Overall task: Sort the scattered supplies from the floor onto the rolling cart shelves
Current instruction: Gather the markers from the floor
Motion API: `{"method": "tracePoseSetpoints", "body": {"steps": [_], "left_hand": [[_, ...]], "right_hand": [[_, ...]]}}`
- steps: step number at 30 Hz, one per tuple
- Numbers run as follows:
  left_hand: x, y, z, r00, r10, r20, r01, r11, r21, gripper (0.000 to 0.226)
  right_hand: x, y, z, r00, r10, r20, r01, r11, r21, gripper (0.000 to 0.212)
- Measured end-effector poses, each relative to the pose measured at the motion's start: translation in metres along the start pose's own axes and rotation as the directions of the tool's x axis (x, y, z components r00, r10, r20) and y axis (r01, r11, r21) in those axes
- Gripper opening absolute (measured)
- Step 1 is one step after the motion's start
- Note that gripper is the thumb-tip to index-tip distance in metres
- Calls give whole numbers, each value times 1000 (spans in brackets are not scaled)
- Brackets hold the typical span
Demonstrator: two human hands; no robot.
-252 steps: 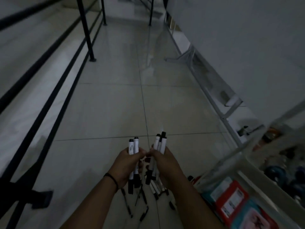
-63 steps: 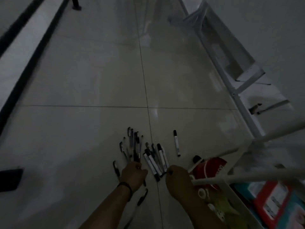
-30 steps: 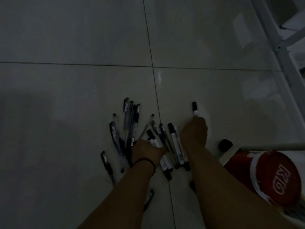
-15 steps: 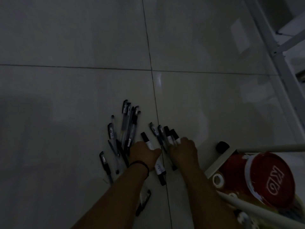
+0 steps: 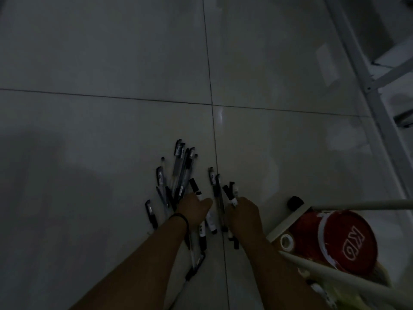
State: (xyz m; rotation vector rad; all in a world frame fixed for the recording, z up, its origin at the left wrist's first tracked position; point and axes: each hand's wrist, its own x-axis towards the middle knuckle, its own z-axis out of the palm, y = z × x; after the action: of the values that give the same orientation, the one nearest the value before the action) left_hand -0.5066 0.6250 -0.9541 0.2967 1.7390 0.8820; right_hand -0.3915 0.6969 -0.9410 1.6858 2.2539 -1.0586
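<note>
Several black-capped pens [image 5: 182,168] and white markers [image 5: 210,219] lie scattered on the dim tiled floor. My left hand [image 5: 193,209] rests on the pile with a marker [image 5: 194,186] sticking out from its fingers. Just to the right, my right hand [image 5: 244,214] is closed around a few markers [image 5: 230,191], whose black caps poke out above the knuckles. The white rolling cart [image 5: 288,222] stands at the lower right, its corner close to my right wrist.
A red lid with white lettering [image 5: 350,240] and a roll of tape [image 5: 286,242] sit in the cart's lower shelf. A black caster [image 5: 295,202] shows at the cart's corner. A white metal frame [image 5: 366,86] runs along the right side.
My right hand pulled back from the lone marker on the right and now grips markers by the pile. My left hand stays on the pile. The camera dipped toward the floor.
</note>
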Motion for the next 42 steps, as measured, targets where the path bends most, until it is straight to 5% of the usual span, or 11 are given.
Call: {"method": "tracePoseSetpoints", "body": {"steps": [2, 5, 10, 15, 24, 27, 32, 37, 42], "left_hand": [[-12, -2, -4, 997, -76, 6, 76, 995, -62, 25], [-41, 3, -5, 995, -97, 9, 97, 982, -163, 29], [-77, 27, -12, 998, -43, 47, 54, 961, -271, 23], [-122, 54, -25, 988, -42, 149, 85, 951, -296, 22], [-211, 93, -50, 933, 168, 317, -125, 981, -150, 24], [-241, 101, -53, 935, 134, 330, -143, 990, 1, 17], [-312, 119, -48, 886, 294, 357, -329, 943, 39, 12], [-378, 153, -27, 851, 413, 323, -342, 904, -255, 15], [-445, 190, 17, 703, 656, 275, -533, 741, -408, 21]], "right_hand": [[-14, -7, -10, 997, 70, 27, -72, 994, 80, 32], [-44, -23, -23, 980, 116, 163, -155, 956, 249, 13], [-92, -45, -48, 888, 158, 432, -372, 799, 472, 12], [-124, -66, -78, 866, 126, 484, -426, 692, 582, 19], [-177, -95, -140, 938, 9, 345, -278, 615, 738, 19], [-200, -102, -157, 972, -23, 235, -174, 599, 782, 23], [-271, -108, -187, 987, -136, 91, 6, 584, 812, 24], [-349, -96, -238, 985, -142, -100, 163, 565, 809, 19], [-422, -85, -291, 958, -202, -201, 282, 559, 780, 10]]}}
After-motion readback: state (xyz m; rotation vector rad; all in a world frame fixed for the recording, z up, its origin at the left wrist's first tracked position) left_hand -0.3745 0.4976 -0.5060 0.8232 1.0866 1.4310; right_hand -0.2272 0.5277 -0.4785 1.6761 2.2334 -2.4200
